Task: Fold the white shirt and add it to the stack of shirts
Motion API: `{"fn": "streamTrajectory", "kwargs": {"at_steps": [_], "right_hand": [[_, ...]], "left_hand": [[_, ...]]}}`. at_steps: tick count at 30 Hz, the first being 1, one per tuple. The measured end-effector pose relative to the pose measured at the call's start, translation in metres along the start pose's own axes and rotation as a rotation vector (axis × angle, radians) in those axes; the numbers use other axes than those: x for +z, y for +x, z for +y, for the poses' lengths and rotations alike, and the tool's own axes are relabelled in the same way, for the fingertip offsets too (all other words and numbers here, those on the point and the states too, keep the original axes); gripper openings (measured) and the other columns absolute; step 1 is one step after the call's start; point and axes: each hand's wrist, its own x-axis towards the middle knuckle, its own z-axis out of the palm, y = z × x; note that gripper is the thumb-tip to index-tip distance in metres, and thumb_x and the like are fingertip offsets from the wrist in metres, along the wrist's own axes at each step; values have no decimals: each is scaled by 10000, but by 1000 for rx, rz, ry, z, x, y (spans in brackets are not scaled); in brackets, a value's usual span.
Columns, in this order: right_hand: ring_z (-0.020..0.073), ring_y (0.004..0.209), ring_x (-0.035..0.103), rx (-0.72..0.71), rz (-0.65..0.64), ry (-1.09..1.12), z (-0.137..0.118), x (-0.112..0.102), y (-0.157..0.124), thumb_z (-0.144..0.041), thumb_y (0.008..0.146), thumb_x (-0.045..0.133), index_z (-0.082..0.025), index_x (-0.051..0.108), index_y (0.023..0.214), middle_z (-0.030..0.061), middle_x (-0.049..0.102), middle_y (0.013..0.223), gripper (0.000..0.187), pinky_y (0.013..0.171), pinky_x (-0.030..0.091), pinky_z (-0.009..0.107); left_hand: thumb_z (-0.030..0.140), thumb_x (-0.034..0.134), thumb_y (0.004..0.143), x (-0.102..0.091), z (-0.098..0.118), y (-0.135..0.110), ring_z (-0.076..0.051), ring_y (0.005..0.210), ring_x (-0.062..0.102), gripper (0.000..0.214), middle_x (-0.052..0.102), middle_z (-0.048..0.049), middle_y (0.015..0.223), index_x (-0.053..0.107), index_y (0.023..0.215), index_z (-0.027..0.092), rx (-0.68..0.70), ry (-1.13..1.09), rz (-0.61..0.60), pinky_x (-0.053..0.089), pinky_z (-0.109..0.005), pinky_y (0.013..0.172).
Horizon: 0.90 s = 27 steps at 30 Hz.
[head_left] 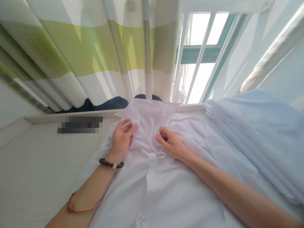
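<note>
A white button-up shirt (180, 190) lies spread in front of me, its collar (152, 106) at the far end. The front is rumpled just below the collar, and a button shows near the bottom of the view. My left hand (122, 137), with a dark bead bracelet at the wrist, is curled on the cloth left of the neck opening, thumb and fingertips gripping a fold. Opposite it, my right hand (169, 142) pinches the cloth beside the front edge. Folds partly hide the fingertips of both hands.
A stack of folded white cloth (258, 126) lies to the right. On the pale surface (47, 171) at left sits a blurred-out dark object (79, 124). A green-and-white curtain (95, 53) hangs behind, beside white bars (200, 53) and a window.
</note>
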Motion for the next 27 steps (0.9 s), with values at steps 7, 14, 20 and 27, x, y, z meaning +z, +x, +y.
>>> {"fn": "streamTrajectory", "kwargs": {"at_steps": [7, 14, 20, 27], "right_hand": [[120, 545, 465, 135, -41, 271, -5, -6, 2, -317, 782, 539, -248, 406, 722, -61, 475, 619, 161, 500, 391, 240], [133, 586, 542, 162, -50, 295, -4, -8, 2, -261, 752, 546, -248, 465, 737, -35, 574, 664, 83, 527, 452, 243], [119, 565, 506, 95, -30, 216, -5, -6, 3, -295, 740, 600, -236, 509, 721, -39, 546, 663, 110, 534, 433, 241], [116, 562, 503, 75, -67, 205, -2, -6, 3, -282, 789, 537, -235, 529, 680, -50, 518, 612, 119, 549, 421, 236]], "left_hand": [[227, 819, 593, 20, 4, -28, -77, 563, 614, 475, 697, 52, 755, 413, 840, 219, -160, 20, -258, 471, -169, 541], [241, 691, 657, 13, -1, -25, -137, 704, 658, 237, 708, -2, 796, 549, 840, 190, -180, 162, -388, 517, -233, 658], [324, 745, 661, 9, -6, -21, -186, 854, 668, 257, 727, -40, 890, 647, 846, 173, -52, 320, -401, 523, -289, 810], [368, 701, 742, 10, -3, -24, -195, 932, 658, 256, 706, -50, 1007, 739, 924, 192, 120, 529, -471, 534, -269, 828]]}}
